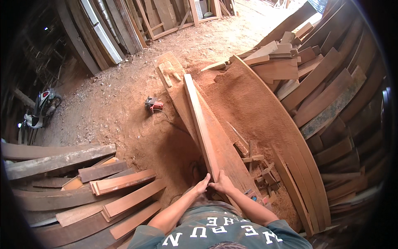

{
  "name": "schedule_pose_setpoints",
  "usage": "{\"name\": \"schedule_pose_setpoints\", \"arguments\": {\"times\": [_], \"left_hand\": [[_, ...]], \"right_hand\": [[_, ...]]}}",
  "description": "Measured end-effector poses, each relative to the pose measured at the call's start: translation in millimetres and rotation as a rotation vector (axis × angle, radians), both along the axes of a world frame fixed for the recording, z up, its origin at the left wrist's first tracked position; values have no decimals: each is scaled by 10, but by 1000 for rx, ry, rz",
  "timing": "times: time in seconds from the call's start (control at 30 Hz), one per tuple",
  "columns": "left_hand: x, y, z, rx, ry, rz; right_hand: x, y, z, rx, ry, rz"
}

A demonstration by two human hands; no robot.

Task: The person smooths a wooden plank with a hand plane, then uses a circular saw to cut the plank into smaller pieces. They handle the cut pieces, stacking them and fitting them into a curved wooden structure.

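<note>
A long, narrow wooden beam runs away from me, resting lengthwise above a wide sawdust-covered board. At its near end, close to my body, both my hands are together. My left hand grips the left side with its thumb pointing up along the wood. On the other side, my right hand closes round the same end. The undersides of the fingers are hidden. Beyond the beam's far end, small wood pieces lie on the board.
A red and black power tool with a cord sits on the dusty ground at left. Planks are stacked at near left, and more timber is piled along the right. Offcuts lie right of the board. A motorbike stands far left.
</note>
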State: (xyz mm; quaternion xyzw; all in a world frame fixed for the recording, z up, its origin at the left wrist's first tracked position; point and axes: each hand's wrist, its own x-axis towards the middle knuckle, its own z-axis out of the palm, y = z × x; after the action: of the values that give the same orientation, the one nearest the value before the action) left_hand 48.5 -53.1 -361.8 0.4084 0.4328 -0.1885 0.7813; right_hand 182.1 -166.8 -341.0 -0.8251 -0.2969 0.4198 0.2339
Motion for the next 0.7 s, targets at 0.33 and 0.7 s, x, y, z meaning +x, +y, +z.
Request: {"name": "schedule_pose_setpoints", "arguments": {"times": [0.33,0.7], "left_hand": [[798,449,-109,653,-108,-66],[1641,867,-344,965,-200,35]], "right_hand": [[299,-410,135,-122,-222,-8],[899,16,-89,-76,-200,16]]}}
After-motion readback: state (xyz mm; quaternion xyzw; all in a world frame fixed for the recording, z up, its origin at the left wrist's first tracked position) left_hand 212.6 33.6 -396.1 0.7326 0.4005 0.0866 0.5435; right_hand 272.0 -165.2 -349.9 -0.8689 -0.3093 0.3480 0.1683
